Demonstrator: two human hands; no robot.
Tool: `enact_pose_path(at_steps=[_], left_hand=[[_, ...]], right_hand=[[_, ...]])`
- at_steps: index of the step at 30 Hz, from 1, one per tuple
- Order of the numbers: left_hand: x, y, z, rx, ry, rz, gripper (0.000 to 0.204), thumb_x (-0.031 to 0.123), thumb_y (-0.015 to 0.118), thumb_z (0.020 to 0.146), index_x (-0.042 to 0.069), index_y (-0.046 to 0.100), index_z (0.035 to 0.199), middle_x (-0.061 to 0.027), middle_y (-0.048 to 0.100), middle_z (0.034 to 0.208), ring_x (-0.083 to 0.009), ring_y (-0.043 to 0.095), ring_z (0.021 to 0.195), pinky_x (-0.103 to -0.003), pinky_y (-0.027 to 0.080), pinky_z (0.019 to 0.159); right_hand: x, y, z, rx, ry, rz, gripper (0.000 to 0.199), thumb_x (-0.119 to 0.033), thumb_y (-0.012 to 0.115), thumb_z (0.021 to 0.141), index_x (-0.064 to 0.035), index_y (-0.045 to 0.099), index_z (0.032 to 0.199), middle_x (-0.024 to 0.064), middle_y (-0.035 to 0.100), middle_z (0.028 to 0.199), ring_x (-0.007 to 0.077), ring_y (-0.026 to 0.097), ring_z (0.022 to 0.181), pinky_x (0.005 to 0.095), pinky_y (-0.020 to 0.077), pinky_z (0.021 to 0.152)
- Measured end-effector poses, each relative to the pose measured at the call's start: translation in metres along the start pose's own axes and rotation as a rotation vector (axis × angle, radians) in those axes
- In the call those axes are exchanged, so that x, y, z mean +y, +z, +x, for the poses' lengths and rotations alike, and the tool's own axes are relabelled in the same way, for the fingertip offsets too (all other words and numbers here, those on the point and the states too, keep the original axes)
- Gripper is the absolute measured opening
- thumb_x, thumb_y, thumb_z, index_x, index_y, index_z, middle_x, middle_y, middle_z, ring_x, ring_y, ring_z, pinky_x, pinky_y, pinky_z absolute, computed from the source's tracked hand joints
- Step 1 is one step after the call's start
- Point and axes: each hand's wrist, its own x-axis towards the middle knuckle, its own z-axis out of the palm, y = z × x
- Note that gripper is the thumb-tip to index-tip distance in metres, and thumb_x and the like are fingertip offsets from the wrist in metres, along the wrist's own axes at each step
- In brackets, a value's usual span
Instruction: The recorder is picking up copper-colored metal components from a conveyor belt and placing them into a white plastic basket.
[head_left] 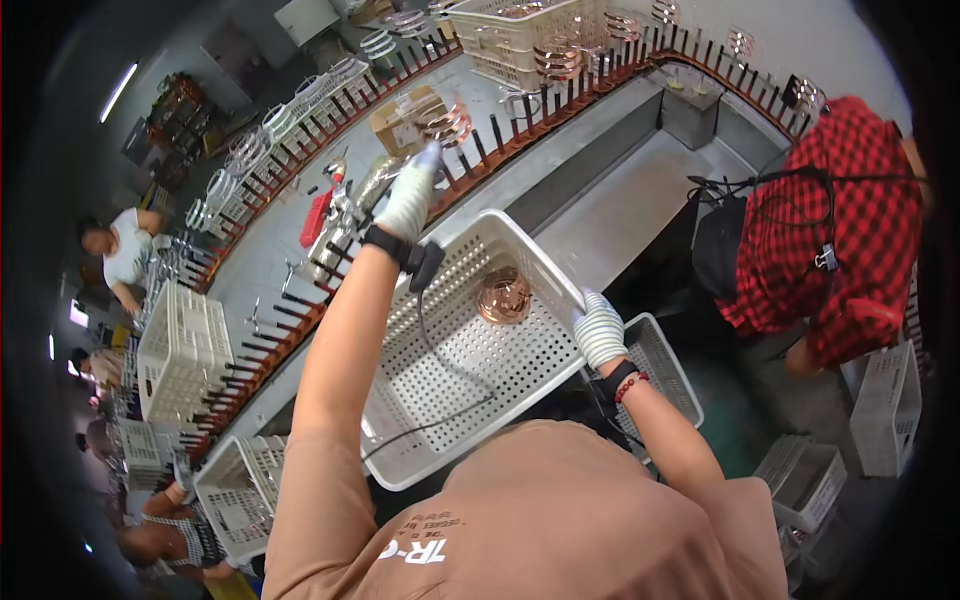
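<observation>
My left hand (410, 198), in a white knit glove, reaches over the conveyor line. Its blurred fingertips are beside a shiny copper-coloured piece of stacked rings (445, 122); whether they grip it I cannot tell. My right hand (600, 332), gloved too, is closed on the right rim of a white perforated plastic basket (440, 455). The basket lies tilted in front of my body. Inside it, toward the far end, sits a copper-coloured round wire piece (503, 296). A black cable from my left wrist hangs across the basket.
Black upright pegs (495, 133) line the conveyor's curved edge. A cardboard box (407, 120), a red-handled tool (317, 218) and a large white crate (510, 45) stand beyond them. A person in a red checked shirt (840, 220) is at right. Another white crate (183, 345) stands left.
</observation>
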Motion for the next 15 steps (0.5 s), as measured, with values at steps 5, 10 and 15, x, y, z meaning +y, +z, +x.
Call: enact_pose_path(at_steps=[5, 10, 15], left_hand=[[-0.012, 0.018, 0.138, 0.103, -0.33, -0.37, 0.092, 0.076, 0.063, 0.088, 0.007, 0.046, 0.146, -0.0209, 0.045, 0.147, -0.0402, 0.046, 0.132, -0.062, 0.037, 0.11], [-0.091, -0.084, 0.246, 0.033, -0.371, -0.347, 0.04, 0.042, 0.062, 0.1, 0.009, 0.067, 0.121, -0.0112, 0.074, 0.115, -0.0316, 0.069, 0.103, -0.047, 0.054, 0.089], [-0.06, -0.169, 0.235, 0.32, -0.28, 0.425, 0.015, 0.016, 0.063, 0.095, 0.004, 0.07, 0.099, -0.0088, 0.071, 0.083, -0.0227, 0.069, 0.08, -0.038, 0.055, 0.076]], right_hand=[[0.011, -0.013, 0.015, 0.0, 0.065, 0.023, 0.041, -0.012, 0.067, 0.088, -0.0025, 0.066, 0.128, 0.0239, 0.069, 0.119, 0.0408, 0.067, 0.109, 0.0464, 0.0537, 0.098], [0.003, -0.011, 0.042, -0.007, 0.012, 0.037, 0.031, -0.011, 0.066, 0.089, -0.0024, 0.067, 0.118, 0.0227, 0.071, 0.101, 0.041, 0.069, 0.094, 0.049, 0.0557, 0.088], [-0.014, -0.019, 0.043, -0.023, -0.056, 0.131, 0.03, -0.009, 0.066, 0.087, -0.0005, 0.067, 0.116, 0.0226, 0.071, 0.1, 0.0403, 0.069, 0.094, 0.0488, 0.0561, 0.087]])
